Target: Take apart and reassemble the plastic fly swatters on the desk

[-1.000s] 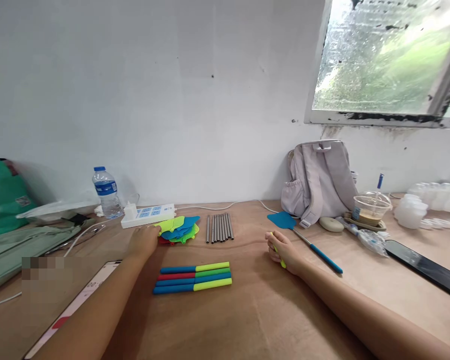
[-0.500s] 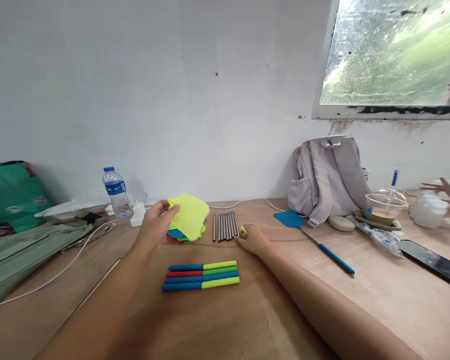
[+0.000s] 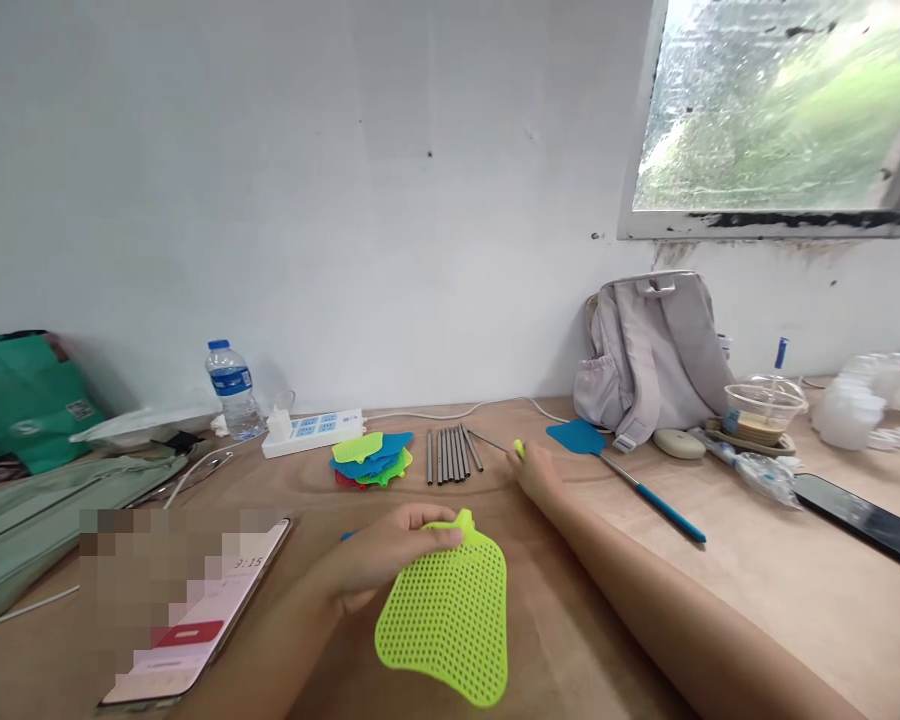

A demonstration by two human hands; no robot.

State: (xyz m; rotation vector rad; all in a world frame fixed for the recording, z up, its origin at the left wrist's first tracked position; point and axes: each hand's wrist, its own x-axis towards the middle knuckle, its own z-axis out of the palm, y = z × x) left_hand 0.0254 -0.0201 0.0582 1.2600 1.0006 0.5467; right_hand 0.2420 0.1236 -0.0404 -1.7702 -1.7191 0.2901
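My left hand [image 3: 390,555] pinches a yellow-green fly swatter head [image 3: 450,615] by its narrow neck, the perforated sheet hanging toward me. Farther back, my right hand [image 3: 538,475] is closed around a thin metal rod [image 3: 486,440] pointing up-left, with a small yellow piece [image 3: 520,449] showing at the fingers. Just left of that rod lies a row of metal tubes [image 3: 450,457]. Beside the row is a pile of swatter heads [image 3: 371,462] in yellow, blue, green and red. Coloured handles are mostly hidden behind my left hand; one blue tip [image 3: 347,536] shows.
A blue fly swatter [image 3: 634,478] lies to the right, before a grey backpack [image 3: 656,350]. A power strip [image 3: 315,432] and water bottle [image 3: 234,390] stand at the back left. One phone [image 3: 225,600] is near left; a black phone [image 3: 862,520], cup and jars are right.
My left hand has lifted the yellow-green head off the pile and brought it nearer, over the handles. My right hand has moved right, drawing a rod away from the row.
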